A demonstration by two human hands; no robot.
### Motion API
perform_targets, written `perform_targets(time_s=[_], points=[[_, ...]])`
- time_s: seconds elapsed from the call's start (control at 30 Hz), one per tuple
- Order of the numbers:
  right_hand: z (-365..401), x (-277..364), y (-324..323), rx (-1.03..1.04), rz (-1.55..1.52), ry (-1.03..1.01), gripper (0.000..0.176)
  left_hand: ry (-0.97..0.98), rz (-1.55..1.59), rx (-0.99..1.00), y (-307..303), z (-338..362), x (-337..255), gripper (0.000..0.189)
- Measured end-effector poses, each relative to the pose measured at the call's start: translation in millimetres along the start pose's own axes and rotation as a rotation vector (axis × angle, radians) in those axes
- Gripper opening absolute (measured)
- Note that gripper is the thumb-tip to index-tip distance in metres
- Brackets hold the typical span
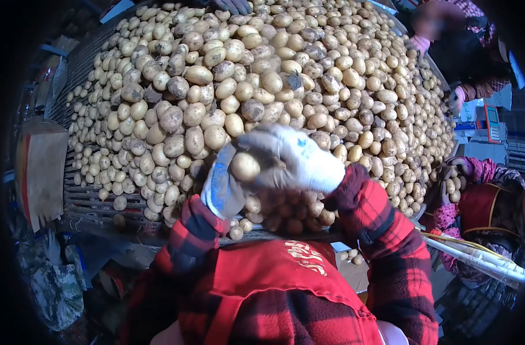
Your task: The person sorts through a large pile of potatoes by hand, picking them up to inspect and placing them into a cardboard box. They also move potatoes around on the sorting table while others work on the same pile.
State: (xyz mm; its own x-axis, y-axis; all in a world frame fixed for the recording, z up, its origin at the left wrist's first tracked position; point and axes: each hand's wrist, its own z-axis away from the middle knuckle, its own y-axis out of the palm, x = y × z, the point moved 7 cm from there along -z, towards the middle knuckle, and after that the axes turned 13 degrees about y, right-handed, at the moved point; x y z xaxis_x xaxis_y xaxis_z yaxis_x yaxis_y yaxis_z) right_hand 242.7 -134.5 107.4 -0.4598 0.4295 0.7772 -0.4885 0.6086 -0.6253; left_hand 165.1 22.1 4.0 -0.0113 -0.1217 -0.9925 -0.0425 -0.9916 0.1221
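My left hand (223,187), in a blue-and-grey work glove, curls against the left side of a pale round potato (245,167). My right hand (294,158), in a white-and-grey glove with blue marks, bends over from the right, its fingers around the same potato. Both hands meet just above the near edge of a large heap of potatoes (215,136). Some of the heap's potatoes are clean and yellow, others carry dark soil. The fingertips are partly hidden and slightly blurred.
A slatted sorting table (78,201) bears the heap. Left of it stands a cardboard box (43,169). On the right, a person in a pink sleeve (445,215) holds potatoes; another person's pink-gloved hand (419,45) is farther back. A gloved hand (232,6) shows at the far edge. White poles (481,259) lie at right.
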Motion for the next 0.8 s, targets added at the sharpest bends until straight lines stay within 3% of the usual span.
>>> perform_targets(time_s=[0.03,0.07,0.2,0.27,0.33,0.37,0.53,0.6,0.63,0.7,0.8], points=[[-24.8,-1.7,-8.2,0.094,-0.112,0.089,0.059,-0.268,0.423,-0.105,0.3,0.7,11.5,0.053],[-41.3,-21.9,-13.9,-0.110,0.031,0.072,0.052,-0.532,0.847,-0.204,9.1,4.5,16.4,0.050],[-130.5,-17.7,-38.1,-0.335,0.269,-0.052,0.047,-0.432,0.731,-0.247,8.2,0.3,2.6,0.043],[-185.1,-30.6,-35.7,-0.020,0.478,0.174,0.049,-0.434,0.815,-0.274,7.1,1.9,2.8,0.043],[-224.4,-52.8,-25.3,0.117,0.685,0.322,0.051,-0.465,0.787,-0.319,8.2,0.7,3.2,0.042],[-243.1,-79.8,-9.6,-0.058,0.557,0.203,0.053,-0.450,0.805,-0.302,5.5,0.9,9.5,0.044],[-218.4,-99.0,0.8,-0.072,0.514,0.257,0.055,-0.483,0.877,-0.256,8.9,-1.9,6.2,0.048],[-200.1,-90.3,4.0,-0.107,0.527,0.202,0.050,-0.441,0.898,-0.230,9.0,-5.1,7.6,0.049],[-194.8,-83.6,5.5,-0.096,0.532,0.267,0.048,-0.428,0.902,-0.213,10.2,-1.8,9.5,0.049],[-196.0,-66.3,4.8,-0.090,0.627,0.316,0.041,0.302,0.014,-0.182,-0.7,-9.9,-13.9,0.050],[-210.6,-70.1,3.2,-0.176,0.698,0.401,0.041,-0.306,0.915,-0.130,14.4,-3.1,9.6,0.049]])
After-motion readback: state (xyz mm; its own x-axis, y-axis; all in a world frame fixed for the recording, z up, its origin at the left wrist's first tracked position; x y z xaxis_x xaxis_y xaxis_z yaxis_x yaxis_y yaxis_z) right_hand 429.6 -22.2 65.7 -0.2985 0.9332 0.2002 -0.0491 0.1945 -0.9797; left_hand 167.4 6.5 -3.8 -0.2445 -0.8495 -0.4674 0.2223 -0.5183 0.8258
